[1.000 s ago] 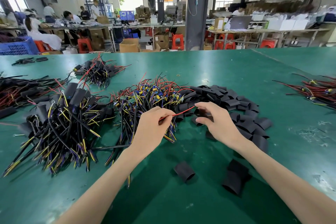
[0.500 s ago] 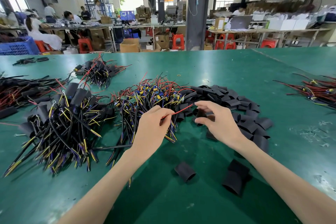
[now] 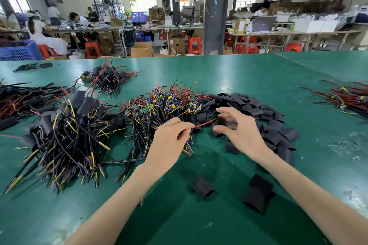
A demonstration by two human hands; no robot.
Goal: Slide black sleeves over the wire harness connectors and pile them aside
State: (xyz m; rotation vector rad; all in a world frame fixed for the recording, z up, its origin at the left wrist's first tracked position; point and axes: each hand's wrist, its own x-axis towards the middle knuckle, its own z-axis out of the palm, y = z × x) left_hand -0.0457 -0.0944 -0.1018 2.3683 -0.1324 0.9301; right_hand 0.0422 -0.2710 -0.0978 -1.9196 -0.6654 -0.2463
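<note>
My left hand [image 3: 169, 141] pinches a red wire [image 3: 205, 123] that belongs to a harness in the middle pile of bare wire harnesses [image 3: 163, 105]. The wire's tip points right, toward my right hand [image 3: 243, 135]. That hand curls thumb and fingers around a blurred black sleeve [image 3: 228, 123] above the heap of black sleeves [image 3: 249, 105]. The wire tip sits at the sleeve's edge. To the left lies a pile of harnesses with sleeves on them [image 3: 69, 125].
Two loose sleeves [image 3: 202, 187] [image 3: 257, 193] lie near me on the green table [image 3: 239, 69]. More harness piles sit at the back left [image 3: 107, 79], far left [image 3: 20, 99] and right edge [image 3: 348, 97]. Other people work at benches behind.
My right hand has lifted slightly off the sleeve heap and spread its fingers wider around the sleeve. My left hand keeps its pinch on the red wire and has barely moved.
</note>
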